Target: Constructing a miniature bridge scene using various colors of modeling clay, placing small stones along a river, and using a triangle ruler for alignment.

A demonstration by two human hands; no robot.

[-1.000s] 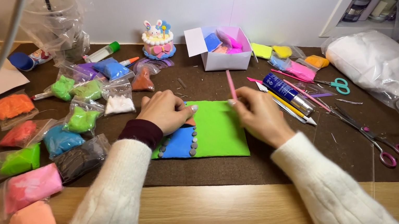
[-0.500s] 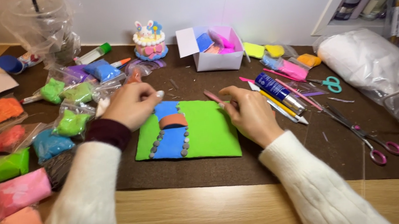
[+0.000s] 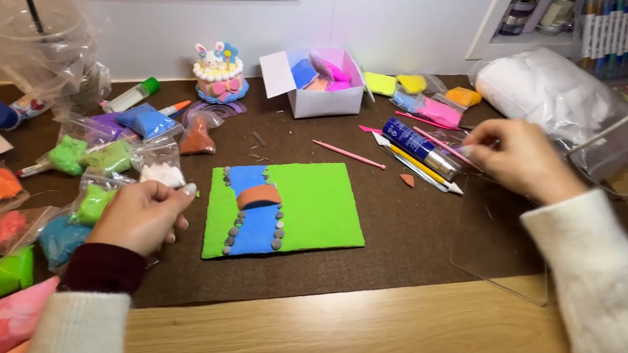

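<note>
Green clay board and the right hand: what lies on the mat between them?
In the head view, between the green clay board and the right hand lie a pink stick, a small orange clay scrap and a blue tube among tools.

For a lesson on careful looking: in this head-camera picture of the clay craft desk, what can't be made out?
- Head view: the left hand curls its fingers, hiding whatever it pinches.
- Head view: the right hand covers its fingertips; what it touches among the tools is unclear.
- Head view: the pink clay bag is cut off by the left edge.
</note>
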